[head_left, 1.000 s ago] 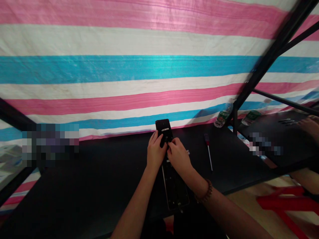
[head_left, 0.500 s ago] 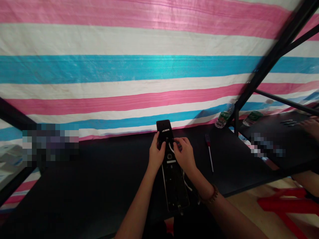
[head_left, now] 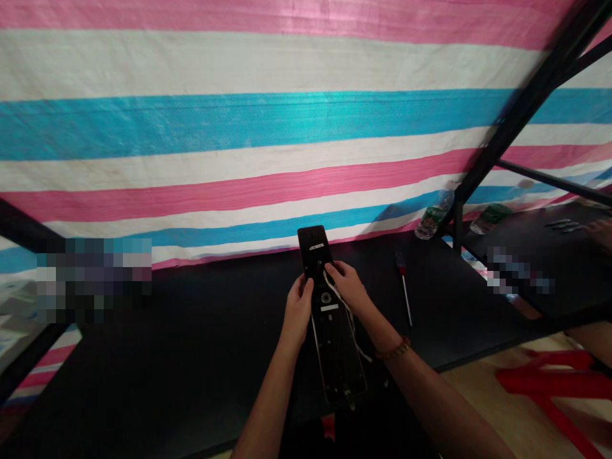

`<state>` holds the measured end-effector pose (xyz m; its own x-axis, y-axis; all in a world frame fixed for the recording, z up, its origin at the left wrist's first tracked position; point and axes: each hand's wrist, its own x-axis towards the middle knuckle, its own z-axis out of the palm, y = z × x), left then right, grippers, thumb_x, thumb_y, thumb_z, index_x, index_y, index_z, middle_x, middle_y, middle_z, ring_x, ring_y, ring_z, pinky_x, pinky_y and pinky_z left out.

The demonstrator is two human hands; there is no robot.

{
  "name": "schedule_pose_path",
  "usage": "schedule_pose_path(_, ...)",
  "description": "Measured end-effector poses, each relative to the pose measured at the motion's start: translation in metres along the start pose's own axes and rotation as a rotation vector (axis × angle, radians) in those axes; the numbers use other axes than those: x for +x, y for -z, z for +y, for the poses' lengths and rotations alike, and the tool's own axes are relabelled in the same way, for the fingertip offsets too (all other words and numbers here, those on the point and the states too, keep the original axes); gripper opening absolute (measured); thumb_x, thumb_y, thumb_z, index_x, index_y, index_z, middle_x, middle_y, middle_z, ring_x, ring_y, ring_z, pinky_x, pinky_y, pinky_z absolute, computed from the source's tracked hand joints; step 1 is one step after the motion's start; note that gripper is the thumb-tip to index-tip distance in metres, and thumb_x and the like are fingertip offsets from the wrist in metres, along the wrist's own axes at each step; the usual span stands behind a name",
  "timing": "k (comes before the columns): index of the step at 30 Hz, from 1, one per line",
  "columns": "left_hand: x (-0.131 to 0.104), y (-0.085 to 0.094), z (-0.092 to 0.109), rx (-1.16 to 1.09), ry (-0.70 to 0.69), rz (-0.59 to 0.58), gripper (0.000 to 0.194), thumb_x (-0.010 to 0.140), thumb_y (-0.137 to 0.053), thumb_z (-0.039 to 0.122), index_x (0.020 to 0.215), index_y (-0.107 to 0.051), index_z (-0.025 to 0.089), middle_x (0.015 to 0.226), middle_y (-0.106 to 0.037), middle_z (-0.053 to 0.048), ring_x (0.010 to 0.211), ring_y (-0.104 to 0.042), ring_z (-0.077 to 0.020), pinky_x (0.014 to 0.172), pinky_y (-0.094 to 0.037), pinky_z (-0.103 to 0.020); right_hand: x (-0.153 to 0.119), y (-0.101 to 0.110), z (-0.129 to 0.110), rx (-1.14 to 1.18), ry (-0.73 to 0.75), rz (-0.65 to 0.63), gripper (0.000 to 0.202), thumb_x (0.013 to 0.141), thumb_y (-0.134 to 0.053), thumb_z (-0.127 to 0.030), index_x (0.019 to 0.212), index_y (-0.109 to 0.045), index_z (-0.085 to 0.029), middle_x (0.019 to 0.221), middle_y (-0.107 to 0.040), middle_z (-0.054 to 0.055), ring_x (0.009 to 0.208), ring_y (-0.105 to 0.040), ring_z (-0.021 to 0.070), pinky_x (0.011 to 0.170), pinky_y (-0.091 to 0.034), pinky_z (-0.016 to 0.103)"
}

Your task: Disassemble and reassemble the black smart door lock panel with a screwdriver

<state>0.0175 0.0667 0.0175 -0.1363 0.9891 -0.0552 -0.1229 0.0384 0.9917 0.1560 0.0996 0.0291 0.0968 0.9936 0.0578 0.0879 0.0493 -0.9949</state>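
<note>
A long black panel (head_left: pixel 338 344) with screws, a round fitting and pale labels lies lengthwise on the black table, its lower end towards me. My left hand (head_left: pixel 297 309) grips its left edge, thumb on top and fingers wrapped round the side. On the other edge, my right hand (head_left: pixel 349 285) is closed on the panel, with the thumb or a finger at the upper end of a white cable (head_left: pixel 364 354). That cable runs down under the hand and along the panel's right side. Part of the right fingers is hidden.
A screwdriver (head_left: pixel 404 287) lies right of the panel on the table (head_left: pixel 201 357). Plastic bottles (head_left: pixel 430 220) lean by the black frame post. Striped sheeting hangs behind. At the far right are another person's hand (head_left: pixel 600 233), small tools (head_left: pixel 564 225) and a red stool (head_left: pixel 549 382).
My right hand has shifted slightly up and its fingers now rest over the panel's edge. More of the white cable shows. The view has shifted a little.
</note>
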Motion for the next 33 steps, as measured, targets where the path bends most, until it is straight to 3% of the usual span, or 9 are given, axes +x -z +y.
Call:
schedule_pose_path(3,-0.026,0.009,-0.006,-0.056,0.04,-0.034,0.057,0.087,-0.069,0.049,0.135,-0.06,0.02,0.124,-0.074,-0.013,0.111,-0.072,-0.027,0.095,-0.059,-0.041,-0.013,0.01,-0.002,0.067,-0.107,-0.154,0.042,0.081,-0.069,-0.053,0.099,-0.073,-0.015,0.096,-0.077,0.007,0.086,-0.069,0.0207,0.076,-0.054,0.032)
schedule_pose_path(5,-0.041,0.015,-0.01,-0.04,0.056,-0.061,0.057,0.085,-0.072,0.046,0.135,-0.061,0.021,0.13,-0.071,-0.012,0.118,-0.069,-0.0273,0.101,-0.056,-0.041,-0.022,0.016,-0.001,0.075,-0.152,-0.182,0.044,0.08,-0.069,-0.054,0.101,-0.073,-0.015,0.096,-0.076,0.007,0.085,-0.069,0.0202,0.074,-0.053,0.031)
schedule_pose_path(9,-0.061,0.02,-0.015,0.032,0.08,-0.105,0.052,0.085,-0.07,0.047,0.128,-0.065,0.017,0.125,-0.073,-0.013,0.116,-0.07,-0.0274,0.101,-0.055,-0.04,-0.033,0.023,0.004,0.003,-0.138,-0.137,0.042,0.082,-0.066,-0.056,0.092,-0.073,-0.016,0.088,-0.074,0.005,0.082,-0.066,0.0198,0.071,-0.051,0.03)
schedule_pose_path(13,-0.065,0.015,-0.017,0.085,0.063,-0.035,0.052,0.088,-0.065,0.05,0.125,-0.065,0.014,0.108,-0.077,-0.012,0.1,-0.074,-0.0266,0.09,-0.059,-0.04,-0.035,0.018,0.008,-0.113,-0.032,-0.061,0.04,0.086,-0.059,-0.054,0.081,-0.07,-0.016,0.075,-0.069,0.003,0.072,-0.061,0.018,0.066,-0.047,0.029)
schedule_pose_path(19,-0.067,0.019,-0.014,0.059,0.071,-0.071,0.049,0.086,-0.068,0.047,0.124,-0.066,0.016,0.111,-0.077,-0.012,0.104,-0.073,-0.0265,0.093,-0.058,-0.04,-0.039,0.016,0.01,-0.092,-0.005,-0.06,0.04,0.086,-0.06,-0.053,0.094,-0.072,-0.016,0.088,-0.075,0.007,0.081,-0.068,0.0216,0.074,-0.053,0.033)
schedule_pose_path(23,-0.073,0.031,-0.013,-0.031,0.154,-0.192,0.058,0.08,-0.076,0.044,0.13,-0.063,0.017,0.113,-0.077,-0.012,0.107,-0.073,-0.0266,0.096,-0.058,-0.041,-0.041,0.053,0.015,-0.261,0.121,0.127,0.041,0.087,-0.061,-0.048,0.111,-0.069,-0.015,0.096,-0.074,0.011,0.083,-0.069,0.0238,0.078,-0.055,0.038)
schedule_pose_path(26,-0.077,0.034,-0.013,-0.003,0.152,-0.192,0.06,0.08,-0.076,0.045,0.131,-0.063,0.014,0.105,-0.079,-0.011,0.101,-0.074,-0.0272,0.092,-0.059,-0.042,-0.036,0.101,0.023,-0.679,0.221,0.457,0.038,0.09,-0.057,-0.045,0.105,-0.07,-0.013,0.097,-0.07,0.016,0.086,-0.065,0.0273,0.086,-0.052,0.044)
schedule_pose_path(28,-0.079,0.032,-0.013,0.019,0.119,-0.15,0.059,0.081,-0.074,0.045,0.13,-0.064,0.013,0.104,-0.079,-0.011,0.1,-0.074,-0.027,0.092,-0.059,-0.041,-0.03,0.13,0.031,-0.907,0.159,0.564,0.04,0.09,-0.057,-0.044,0.109,-0.069,-0.01,0.102,-0.068,0.02,0.097,-0.064,0.032,0.091,-0.049,0.046)
schedule_pose_path(33,-0.083,0.024,-0.016,0.038,0.075,-0.08,0.058,0.083,-0.072,0.046,0.131,-0.066,0.014,0.105,-0.079,-0.01,0.099,-0.074,-0.0263,0.09,-0.059,-0.039,-0.021,0.165,0.049,-1.116,-0.196,0.431,0.05,0.09,-0.06,-0.052,0.115,-0.066,-0.009,0.104,-0.068,0.022,0.096,-0.066,0.0343,0.081,-0.049,0.041)
